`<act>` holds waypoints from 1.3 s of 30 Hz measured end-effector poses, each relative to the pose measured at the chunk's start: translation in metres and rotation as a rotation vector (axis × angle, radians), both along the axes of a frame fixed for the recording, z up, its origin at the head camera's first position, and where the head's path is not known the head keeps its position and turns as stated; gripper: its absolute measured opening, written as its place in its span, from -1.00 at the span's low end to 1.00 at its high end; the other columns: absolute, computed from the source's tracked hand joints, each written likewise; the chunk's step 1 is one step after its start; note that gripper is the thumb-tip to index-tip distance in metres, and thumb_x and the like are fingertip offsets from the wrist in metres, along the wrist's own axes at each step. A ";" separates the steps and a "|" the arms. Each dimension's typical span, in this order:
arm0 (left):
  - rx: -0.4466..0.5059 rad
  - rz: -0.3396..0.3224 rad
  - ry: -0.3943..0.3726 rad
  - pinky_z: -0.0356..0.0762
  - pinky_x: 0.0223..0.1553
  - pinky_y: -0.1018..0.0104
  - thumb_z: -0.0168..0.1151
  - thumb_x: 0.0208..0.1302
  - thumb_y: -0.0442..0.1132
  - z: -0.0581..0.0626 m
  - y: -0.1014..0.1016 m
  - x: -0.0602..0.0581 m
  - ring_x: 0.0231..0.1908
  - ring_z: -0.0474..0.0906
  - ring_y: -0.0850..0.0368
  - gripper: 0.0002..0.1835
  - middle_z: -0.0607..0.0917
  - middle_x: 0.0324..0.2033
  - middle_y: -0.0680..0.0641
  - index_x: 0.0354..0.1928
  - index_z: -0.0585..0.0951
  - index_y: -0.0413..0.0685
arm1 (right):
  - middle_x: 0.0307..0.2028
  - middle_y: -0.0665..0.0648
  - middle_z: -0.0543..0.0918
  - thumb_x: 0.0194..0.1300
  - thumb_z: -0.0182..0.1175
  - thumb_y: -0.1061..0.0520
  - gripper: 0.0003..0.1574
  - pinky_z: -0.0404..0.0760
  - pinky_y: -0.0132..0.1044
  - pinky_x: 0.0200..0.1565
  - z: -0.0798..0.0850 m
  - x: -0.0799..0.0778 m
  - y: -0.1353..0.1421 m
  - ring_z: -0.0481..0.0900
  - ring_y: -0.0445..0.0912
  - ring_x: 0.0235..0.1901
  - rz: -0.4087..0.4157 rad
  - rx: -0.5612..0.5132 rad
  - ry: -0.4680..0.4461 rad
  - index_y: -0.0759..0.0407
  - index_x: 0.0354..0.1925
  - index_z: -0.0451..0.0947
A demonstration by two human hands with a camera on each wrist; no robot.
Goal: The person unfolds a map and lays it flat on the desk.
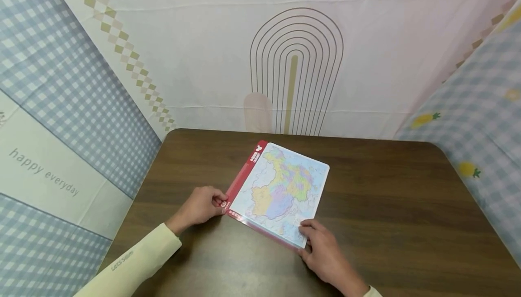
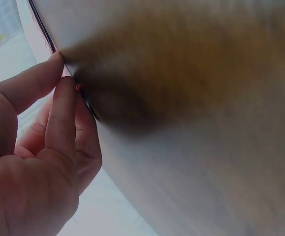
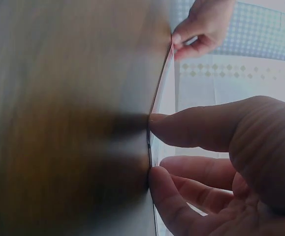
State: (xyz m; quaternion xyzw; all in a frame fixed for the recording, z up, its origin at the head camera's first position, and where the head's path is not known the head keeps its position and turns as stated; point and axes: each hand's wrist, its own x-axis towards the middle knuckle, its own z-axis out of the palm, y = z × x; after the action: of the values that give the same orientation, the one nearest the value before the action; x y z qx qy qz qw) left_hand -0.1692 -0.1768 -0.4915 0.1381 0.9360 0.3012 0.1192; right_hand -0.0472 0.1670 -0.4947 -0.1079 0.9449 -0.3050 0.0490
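Map board [image 1: 285, 184]: it is at the middle of the desk [image 1: 399, 197], turned askew, its far left corner near the desk's far edge; if it lies fully flat, I cannot tell
Red strip [image 1: 244, 177]: along the left side of the map board
Left hand [image 1: 201, 204]: grasping — it pinches the map board at the red strip's near end
Right hand [image 1: 325, 254]: also grasping — at the near right corner
Cloth [image 1: 195, 57]: behind the desk's far edge
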 end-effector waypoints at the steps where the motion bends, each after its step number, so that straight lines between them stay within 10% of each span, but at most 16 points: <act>1: 0.001 -0.002 0.005 0.60 -0.23 0.33 0.64 0.13 -0.28 0.000 0.001 0.003 -0.33 0.52 0.21 -0.73 0.72 -0.33 0.05 -0.11 0.84 -0.08 | 0.17 0.18 0.66 0.05 0.63 0.31 -0.40 0.72 -0.24 -0.08 0.001 -0.001 0.002 0.71 -0.02 -0.04 -0.002 0.006 0.003 0.34 0.09 0.71; 16: 0.090 0.046 -0.014 0.57 -0.30 0.42 0.66 0.07 -0.33 -0.001 0.018 0.039 -0.35 0.53 0.22 -0.69 0.67 -0.33 0.02 -0.13 0.79 -0.16 | 0.34 0.24 0.62 0.24 0.51 0.29 -0.38 0.46 0.24 0.37 0.003 -0.010 0.033 0.57 0.21 0.34 0.066 0.102 0.003 0.36 0.26 0.63; 39: 0.226 -0.013 -0.169 0.55 -0.27 0.42 0.51 0.26 -0.35 0.003 0.042 0.070 -0.29 0.57 0.19 -0.76 0.68 -0.32 0.02 -0.07 0.72 -0.24 | 0.37 0.27 0.59 0.26 0.48 0.31 -0.34 0.61 0.17 0.22 0.001 -0.043 0.084 0.58 0.23 0.32 0.178 0.191 0.055 0.34 0.31 0.60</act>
State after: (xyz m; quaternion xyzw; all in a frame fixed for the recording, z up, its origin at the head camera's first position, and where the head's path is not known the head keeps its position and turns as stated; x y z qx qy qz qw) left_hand -0.0990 -0.1352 -0.4889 0.1305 0.8819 0.4143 0.1834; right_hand -0.0902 0.2506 -0.4942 -0.1945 0.9573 -0.2053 0.0598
